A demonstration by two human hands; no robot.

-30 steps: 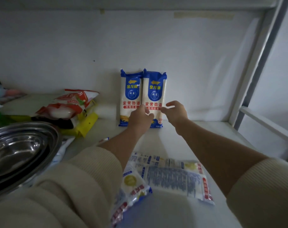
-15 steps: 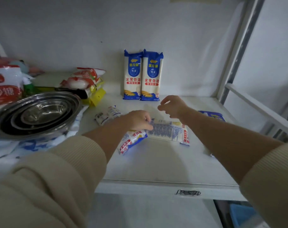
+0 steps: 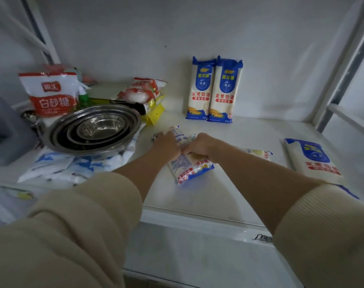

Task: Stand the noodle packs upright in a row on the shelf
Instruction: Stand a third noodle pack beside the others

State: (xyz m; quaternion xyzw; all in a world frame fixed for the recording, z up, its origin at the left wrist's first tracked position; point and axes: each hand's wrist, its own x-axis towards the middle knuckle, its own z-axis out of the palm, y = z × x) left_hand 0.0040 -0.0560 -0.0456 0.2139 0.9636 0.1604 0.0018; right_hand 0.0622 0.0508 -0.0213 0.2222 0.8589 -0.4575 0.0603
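Two blue-and-white noodle packs (image 3: 214,90) stand upright side by side against the back wall of the white shelf (image 3: 197,213). A third noodle pack (image 3: 187,167) lies flat mid-shelf, back side up. My left hand (image 3: 166,145) and my right hand (image 3: 199,145) both close on its middle, fingers touching. Another pack (image 3: 258,153) lies behind my right forearm, mostly hidden. One more noodle pack (image 3: 312,161) lies face up at the right.
Nested steel bowls (image 3: 93,127) sit at the left on blue-and-white bags (image 3: 77,167). A red sugar bag (image 3: 50,94), stacked snack packs (image 3: 143,94) and a grey container (image 3: 4,129) crowd the left. A frame post (image 3: 343,65) rises at the right.
Both hands drew back from the two upright packs at the wall and came down onto the flat pack mid-shelf. The view pulled back and lower.
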